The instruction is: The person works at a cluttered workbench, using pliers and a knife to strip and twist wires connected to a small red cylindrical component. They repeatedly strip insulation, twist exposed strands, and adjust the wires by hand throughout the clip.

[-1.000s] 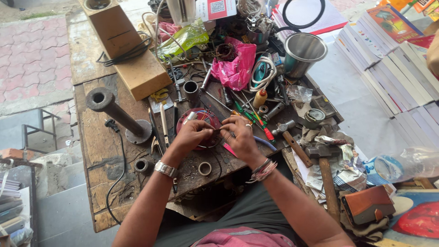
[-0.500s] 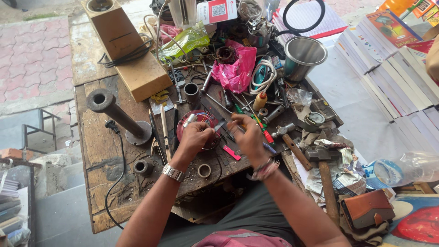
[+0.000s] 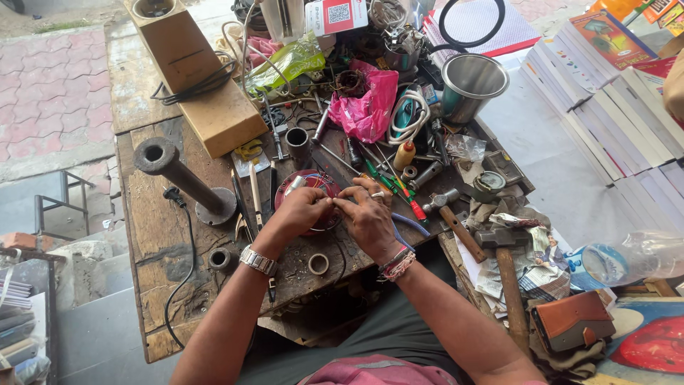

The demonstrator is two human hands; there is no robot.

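Directly under the fingertips of both hands lies a round red disc-shaped part [image 3: 311, 192], flat on the wooden workbench [image 3: 153, 257]. The left hand [image 3: 303, 212] and the right hand [image 3: 369, 217] meet over its near edge, fingers pressed together and pinching something small; what it is cannot be told. Both hands are equally near. Beyond the fingers lie screwdrivers [image 3: 399, 191]; to the right, a hammer [image 3: 456, 221].
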